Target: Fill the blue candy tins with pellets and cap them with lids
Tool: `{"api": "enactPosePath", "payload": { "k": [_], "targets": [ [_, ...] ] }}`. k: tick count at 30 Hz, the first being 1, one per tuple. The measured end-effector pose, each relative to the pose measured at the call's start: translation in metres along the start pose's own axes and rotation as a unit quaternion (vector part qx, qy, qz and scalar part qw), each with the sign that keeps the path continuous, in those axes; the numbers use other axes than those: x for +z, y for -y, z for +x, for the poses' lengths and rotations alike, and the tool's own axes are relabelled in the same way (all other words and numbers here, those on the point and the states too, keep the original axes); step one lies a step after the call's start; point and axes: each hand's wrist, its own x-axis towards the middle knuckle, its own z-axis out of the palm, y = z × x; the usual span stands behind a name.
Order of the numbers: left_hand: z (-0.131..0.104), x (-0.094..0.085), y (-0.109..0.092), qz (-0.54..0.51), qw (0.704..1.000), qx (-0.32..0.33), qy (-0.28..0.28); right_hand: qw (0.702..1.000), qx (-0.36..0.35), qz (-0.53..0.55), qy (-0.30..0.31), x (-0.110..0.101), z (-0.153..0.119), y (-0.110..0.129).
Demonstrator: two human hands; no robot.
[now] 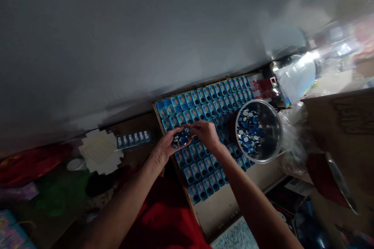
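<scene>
Small round discs (183, 138), glossy blue on some faces and pale or silvery on others, lie in a loose heap in the worker's cupped left hand (168, 143), whose fingers curl around them. We see the right hand (207, 133) with its fingertips drawn together at the heap's edge; we cannot tell whether they pinch a disc. Beneath both hands, bright blue cards (201, 168) stand in slanting rows on a wood-edged table (217, 207), many showing a dark round spot in the lower half. To the right we find a shiny metal bowl (273, 134), partly filled with more such discs, beside crumpled clear plastic (293, 142). Off to the left lie a blue strip with white tabs (133, 140) and a notched, perforated white piece (101, 152).
</scene>
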Motion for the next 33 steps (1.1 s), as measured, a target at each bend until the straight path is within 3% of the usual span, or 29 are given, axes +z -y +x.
{"api": "enactPosePath", "payload": {
  "k": [5,9,14,17,20,22,25,29,31,33],
  "targets": [
    [-0.005,-0.004,0.015,0.015,1.0,-0.006,0.007,0.993,0.06,0.071,-0.066,0.005,-0.023,-0.009],
    [-0.005,-0.008,0.018,0.013,1.0,-0.001,0.011,0.97,0.105,0.194,-0.104,-0.002,-0.024,-0.008],
    [0.0,0.001,0.012,0.005,1.0,0.008,0.019,0.935,0.176,0.299,-0.066,-0.01,-0.014,-0.005],
    [0.005,0.009,0.011,0.035,0.999,0.017,0.008,0.951,0.143,0.27,-0.037,-0.007,-0.015,-0.002],
    [0.009,0.011,0.014,0.05,0.999,0.014,0.003,0.98,0.071,0.163,-0.085,-0.003,-0.022,0.001],
    [0.008,0.012,0.016,0.052,0.999,0.013,0.002,0.981,0.053,0.143,-0.118,-0.004,-0.026,0.003],
    [0.005,0.015,0.017,0.058,0.998,0.02,0.004,0.961,0.078,0.241,-0.113,-0.009,-0.028,0.005],
    [0.005,0.019,0.013,0.044,0.999,0.014,-0.004,0.914,0.168,0.355,-0.107,-0.013,-0.017,-0.003],
    [0.003,0.016,0.011,0.036,0.999,0.006,-0.014,0.911,0.204,0.33,-0.141,-0.01,-0.006,-0.014],
    [-0.001,0.008,0.01,0.031,0.999,0.003,-0.022,0.94,0.208,0.223,-0.152,-0.006,0.006,-0.025]
  ]
}}
